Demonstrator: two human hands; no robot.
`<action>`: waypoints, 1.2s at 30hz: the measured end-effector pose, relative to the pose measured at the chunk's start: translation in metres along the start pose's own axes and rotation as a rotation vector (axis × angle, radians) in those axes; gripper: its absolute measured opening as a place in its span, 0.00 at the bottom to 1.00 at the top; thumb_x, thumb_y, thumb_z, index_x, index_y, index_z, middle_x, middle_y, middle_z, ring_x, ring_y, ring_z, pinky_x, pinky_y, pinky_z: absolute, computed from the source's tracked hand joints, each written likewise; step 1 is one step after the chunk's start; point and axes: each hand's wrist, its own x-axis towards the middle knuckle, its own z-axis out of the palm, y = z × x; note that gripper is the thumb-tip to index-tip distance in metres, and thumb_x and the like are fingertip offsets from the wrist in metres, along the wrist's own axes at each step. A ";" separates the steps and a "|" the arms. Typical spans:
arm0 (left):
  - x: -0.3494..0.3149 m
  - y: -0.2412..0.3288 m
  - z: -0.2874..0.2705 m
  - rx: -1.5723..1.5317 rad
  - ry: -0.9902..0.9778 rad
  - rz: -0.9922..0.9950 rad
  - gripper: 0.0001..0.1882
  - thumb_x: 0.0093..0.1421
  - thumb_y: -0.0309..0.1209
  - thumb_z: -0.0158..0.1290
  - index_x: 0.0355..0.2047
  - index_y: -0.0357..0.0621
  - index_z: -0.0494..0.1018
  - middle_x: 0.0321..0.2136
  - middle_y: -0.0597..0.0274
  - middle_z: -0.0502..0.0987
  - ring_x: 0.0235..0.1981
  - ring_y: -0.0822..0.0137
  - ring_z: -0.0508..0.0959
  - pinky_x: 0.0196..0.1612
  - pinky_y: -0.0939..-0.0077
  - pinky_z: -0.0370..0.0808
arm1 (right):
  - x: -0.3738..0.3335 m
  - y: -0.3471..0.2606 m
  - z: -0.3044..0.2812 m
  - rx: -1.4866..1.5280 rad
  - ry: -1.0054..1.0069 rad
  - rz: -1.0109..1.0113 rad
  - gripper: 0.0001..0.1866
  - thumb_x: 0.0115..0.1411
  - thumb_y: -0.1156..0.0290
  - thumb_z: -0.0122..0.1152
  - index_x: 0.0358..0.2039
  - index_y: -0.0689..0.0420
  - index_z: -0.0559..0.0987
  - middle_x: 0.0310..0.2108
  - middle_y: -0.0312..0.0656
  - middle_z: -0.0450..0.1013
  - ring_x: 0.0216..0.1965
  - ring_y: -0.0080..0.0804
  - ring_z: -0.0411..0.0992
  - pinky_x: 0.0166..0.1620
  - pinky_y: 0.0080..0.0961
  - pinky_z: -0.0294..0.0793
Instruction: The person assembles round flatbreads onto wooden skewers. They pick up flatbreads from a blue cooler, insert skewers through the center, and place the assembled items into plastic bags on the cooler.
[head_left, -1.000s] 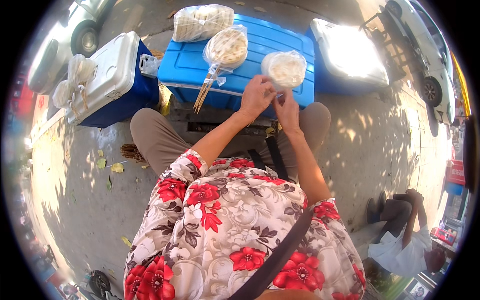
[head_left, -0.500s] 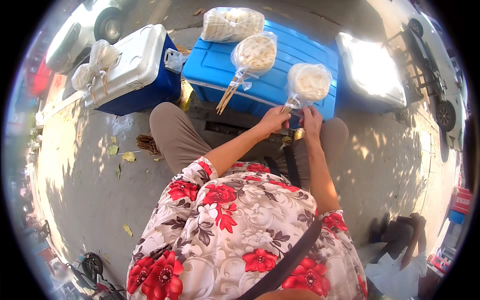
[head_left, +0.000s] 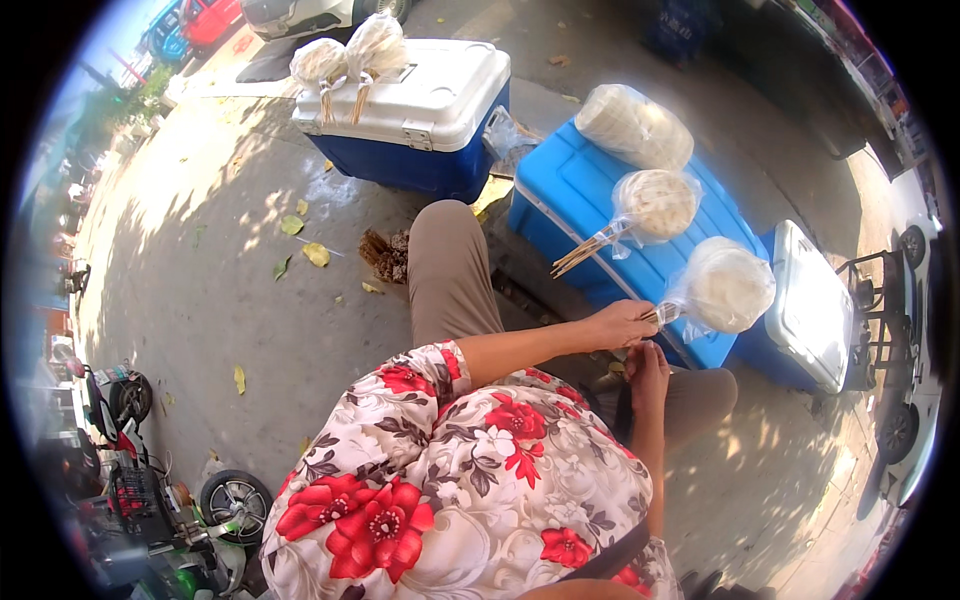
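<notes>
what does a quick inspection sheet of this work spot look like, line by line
surface: bright blue cooler lid serves as the bench, set on sunlit pavement
job's things: bagged bundle of round white pieces on sticks, held at its neck over the blue lid's edge; second bagged bundle and a bagged stack lie on the lid
clutter: dry leaves and a brown heap on the ground
grippers: left hand grips the bundle's neck; right hand just below, empty as far as visible
cables: nothing seen
surroundings: white-lidded blue cooler with two more bundles on top, white-lidded box, parked scooters
</notes>
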 end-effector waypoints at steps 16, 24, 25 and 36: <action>-0.117 0.172 -0.398 -0.148 0.726 0.180 0.11 0.65 0.35 0.44 0.40 0.40 0.69 0.14 0.75 0.59 0.09 0.84 0.53 0.11 0.86 0.52 | 0.026 -0.002 0.030 -0.219 -0.122 0.093 0.10 0.64 0.64 0.50 0.33 0.56 0.75 0.24 0.34 0.72 0.18 0.15 0.65 0.20 0.12 0.64; -0.099 0.144 -0.399 0.281 1.061 0.077 0.16 0.60 0.42 0.49 0.35 0.41 0.67 0.17 0.68 0.68 0.10 0.80 0.64 0.12 0.83 0.66 | 0.048 -0.014 0.054 -0.272 -0.068 0.198 0.24 0.63 0.50 0.49 0.45 0.60 0.73 0.34 0.40 0.73 0.32 0.26 0.73 0.33 0.21 0.73; -0.106 0.141 -0.410 0.385 1.097 0.066 0.17 0.59 0.44 0.50 0.35 0.40 0.66 0.17 0.67 0.69 0.11 0.78 0.66 0.12 0.82 0.68 | 0.052 -0.017 0.065 -0.232 -0.114 0.220 0.27 0.62 0.49 0.49 0.48 0.60 0.71 0.37 0.42 0.73 0.36 0.28 0.73 0.37 0.24 0.73; -0.105 0.089 -0.234 0.572 0.868 0.509 0.18 0.61 0.30 0.51 0.50 0.36 0.66 0.46 0.53 0.73 0.46 0.66 0.74 0.47 0.75 0.71 | 0.095 0.000 0.125 0.287 -0.308 0.177 0.17 0.63 0.57 0.51 0.45 0.55 0.68 0.31 0.40 0.71 0.34 0.32 0.72 0.38 0.29 0.73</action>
